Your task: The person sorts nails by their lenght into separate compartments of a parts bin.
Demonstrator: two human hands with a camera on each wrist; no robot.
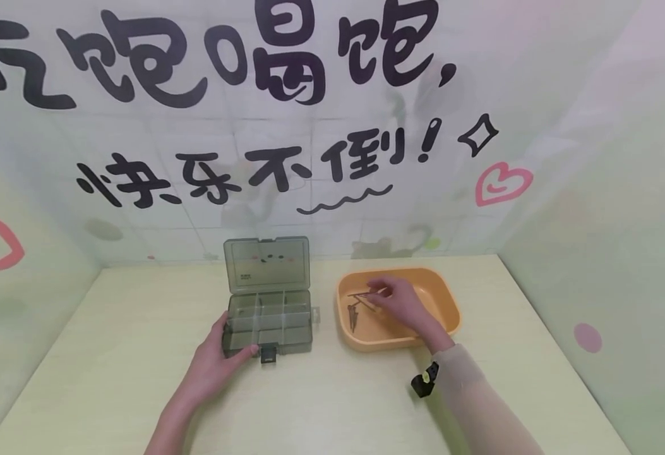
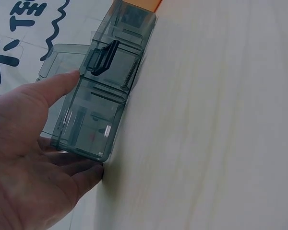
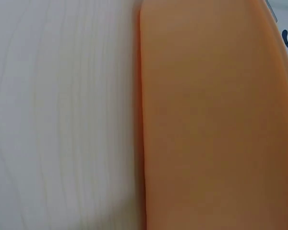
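A grey see-through compartment box [image 1: 269, 322] stands on the table with its lid [image 1: 267, 264] raised against the wall side. My left hand [image 1: 209, 370] grips its near left corner, thumb on the front edge and fingers round the left side. Through the box front in the left wrist view, a screw [image 2: 130, 73] shows in a front compartment. Inside the orange tray [image 1: 443, 303], my right hand [image 1: 401, 304] pinches at thin dark screws with thumb and fingertips. Several more screws [image 1: 353, 318] lie by the tray's left end. The right wrist view shows only the tray's side [image 3: 216, 120], hiding the fingers.
A black latch [image 1: 268, 355] juts from the box's front, and a clear tab [image 1: 316, 315] from its right side. Walls with printed lettering [image 1: 287, 167] enclose the back and sides of the pale wooden table [image 1: 332, 404]. A black wrist camera [image 1: 425, 380] hangs under the right sleeve.
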